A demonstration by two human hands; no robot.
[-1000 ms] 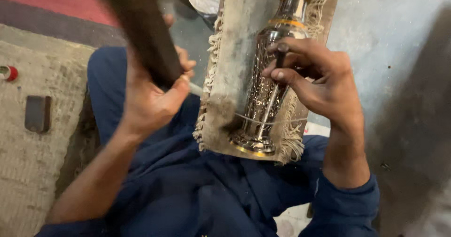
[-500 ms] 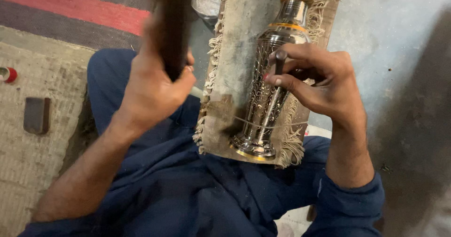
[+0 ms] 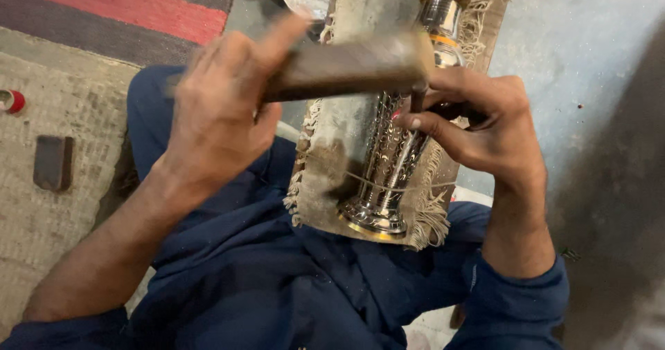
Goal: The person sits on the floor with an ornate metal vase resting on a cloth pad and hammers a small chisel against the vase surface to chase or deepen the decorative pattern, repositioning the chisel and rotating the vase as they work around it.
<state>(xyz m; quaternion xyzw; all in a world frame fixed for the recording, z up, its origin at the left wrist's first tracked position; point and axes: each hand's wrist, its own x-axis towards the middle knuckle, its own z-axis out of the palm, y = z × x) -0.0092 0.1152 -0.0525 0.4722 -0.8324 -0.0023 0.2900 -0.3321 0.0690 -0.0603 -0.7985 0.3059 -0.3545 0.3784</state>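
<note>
The left hand (image 3: pixel 222 107) grips a wooden mallet (image 3: pixel 346 66) down on the small chisel (image 3: pixel 418 99) pinched in the right hand's (image 3: pixel 485 125) fingers, over a shiny metal vase (image 3: pixel 395 156) lying on the frayed board (image 3: pixel 350 163), pattern already cut along most of it.

Metal vase (image 3: pixel 388 170): tall, slender, silver-coloured, surface covered in engraved pattern, brass-coloured band near neck, flared polished foot toward person. Lies lengthwise on frayed cloth-covered board, tied down by thin cord near foot.

Wooden block (image 3: pixel 346 66): dark, thick, rectangular, held crosswise above vase, slightly blurred, its end over top of punch.

Punch (image 3: pixel 418 100): short, dark, thin metal rod, upright and slightly tilted, tip against vase's upper body, mostly hidden by fingers.
</note>
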